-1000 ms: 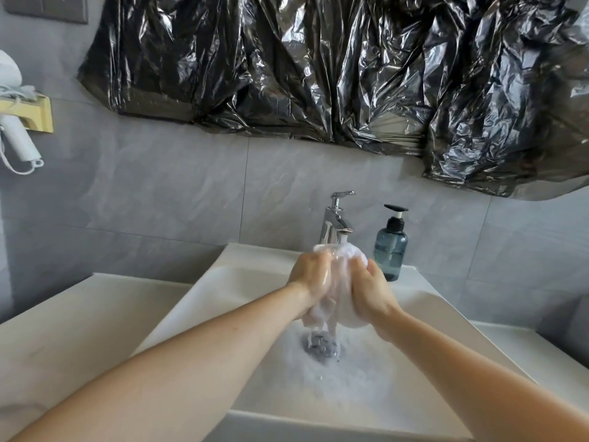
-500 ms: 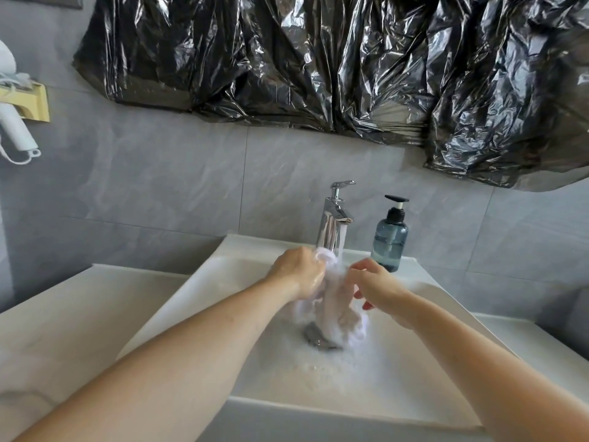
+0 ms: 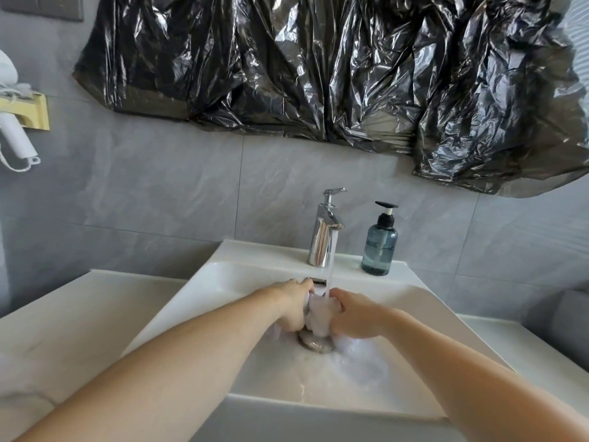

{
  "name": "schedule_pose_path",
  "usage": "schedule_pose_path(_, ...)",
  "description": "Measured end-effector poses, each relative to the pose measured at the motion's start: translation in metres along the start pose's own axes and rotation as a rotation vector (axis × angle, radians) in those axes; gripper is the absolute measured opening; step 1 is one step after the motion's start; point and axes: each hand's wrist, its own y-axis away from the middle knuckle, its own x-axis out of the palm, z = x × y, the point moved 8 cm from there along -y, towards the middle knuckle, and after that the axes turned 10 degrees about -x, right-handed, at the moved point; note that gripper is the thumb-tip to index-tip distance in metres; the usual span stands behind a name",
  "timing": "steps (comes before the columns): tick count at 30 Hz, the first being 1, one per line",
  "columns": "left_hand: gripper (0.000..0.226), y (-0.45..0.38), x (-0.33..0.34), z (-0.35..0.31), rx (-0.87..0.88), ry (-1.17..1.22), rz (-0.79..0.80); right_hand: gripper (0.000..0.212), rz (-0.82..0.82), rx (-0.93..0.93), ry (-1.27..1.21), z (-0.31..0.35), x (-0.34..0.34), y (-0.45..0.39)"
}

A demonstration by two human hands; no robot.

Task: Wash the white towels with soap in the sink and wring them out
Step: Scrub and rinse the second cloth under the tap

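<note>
Nearest, the front rim of the white sink (image 3: 318,406), both forearms crossing over it into the basin. Low in the basin, suds (image 3: 360,362) pooled right of the metal drain (image 3: 315,344). Just above the drain, a bunched white towel (image 3: 320,317) squeezed between the two hands: left hand (image 3: 294,306) curled round its left side, right hand (image 3: 355,319) curled round its right side, knuckles turned inward. Only one towel visible; no telling from here whether others wait out of view.

A stream of water (image 3: 331,266) running from the chrome faucet (image 3: 325,231) straight onto the top of the towel. Judging by the foam and the running water: soaping done, rinsing or rubbing under way, wringing likely not finished, since the cloth sits soaked beneath the flow.

Room for moving: basin wide to either side of the hands, sloping walls well apart from both wrists, so a twisting wring fits without touching them. Tighter toward the back, where the faucet spout hangs directly over the towel; lifting high risks knocking it. Blue-grey soap pump bottle (image 3: 381,247) upright on the back ledge, just right of the faucet, within reach of the right hand and easy to tip with a careless elbow. Flat pale counter (image 3: 79,314) either side of the sink.

Farther back, grey tiled wall (image 3: 159,193), crumpled black plastic sheeting (image 3: 318,68) taped across it, and a white hair dryer (image 3: 12,135) in a yellow holder at far left.
</note>
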Motion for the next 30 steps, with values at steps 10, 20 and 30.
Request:
schedule_pose_path(10,0.053,0.013,-0.044,0.002,-0.083,1.01,-0.153,0.047,-0.685,0.076,-0.725,0.012,-0.043,0.028)
schedule_pose_path(20,0.034,0.013,-0.044,-0.006,0.103,0.933,-0.286,0.017,-0.695,0.0,-0.491,0.012,-0.036,0.029)
schedule_pose_path(30,0.024,0.035,-0.059,-0.021,0.287,0.636,-0.486,0.017,-0.612,0.048,-0.321,0.01,-0.059,0.021)
